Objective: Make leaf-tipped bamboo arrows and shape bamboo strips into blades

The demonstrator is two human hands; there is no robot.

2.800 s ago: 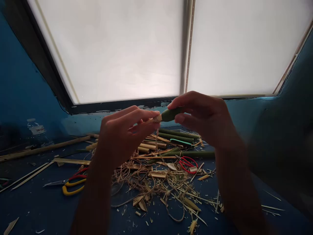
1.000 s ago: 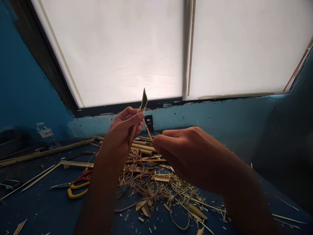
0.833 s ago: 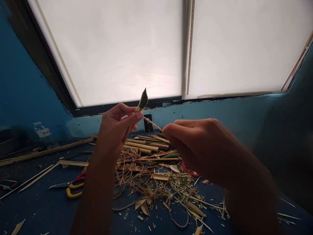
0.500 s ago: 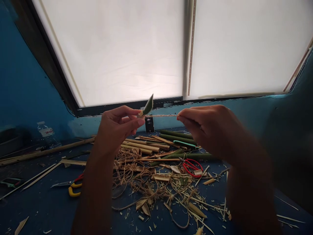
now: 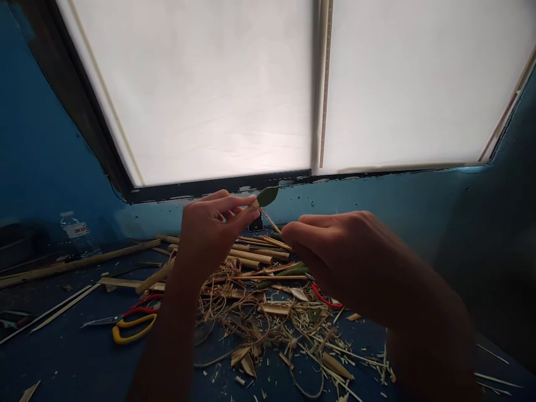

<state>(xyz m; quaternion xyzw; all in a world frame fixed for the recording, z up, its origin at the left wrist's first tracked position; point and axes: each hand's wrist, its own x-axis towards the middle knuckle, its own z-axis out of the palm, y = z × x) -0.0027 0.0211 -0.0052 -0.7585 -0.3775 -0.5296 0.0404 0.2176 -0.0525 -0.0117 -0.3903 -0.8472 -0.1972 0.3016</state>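
My left hand [image 5: 215, 220] pinches the pale base of a small piece with a green leaf-shaped blade [image 5: 268, 195], held up over the table. A length of twine [image 5: 270, 220] runs taut from that base down to my right hand [image 5: 326, 240], whose fingers are closed on its other end. Whatever lies inside the left fingertips is mostly hidden. Below both hands spreads a heap of tangled twine [image 5: 221, 285], with bamboo sticks [image 5: 251, 257] behind it.
Scissors with red and yellow handles [image 5: 134, 326] lie at the left, and red-handled snips [image 5: 326, 298] lie partly under my right hand. A plastic bottle [image 5: 79, 234] stands at the back left. A phone [image 5: 256, 224] leans near the wall. Shavings [image 5: 322, 340] litter the blue table.
My right hand has come lower and closer to the left, so the twine now slants downward instead of running level. The green blade has tipped over to the right.
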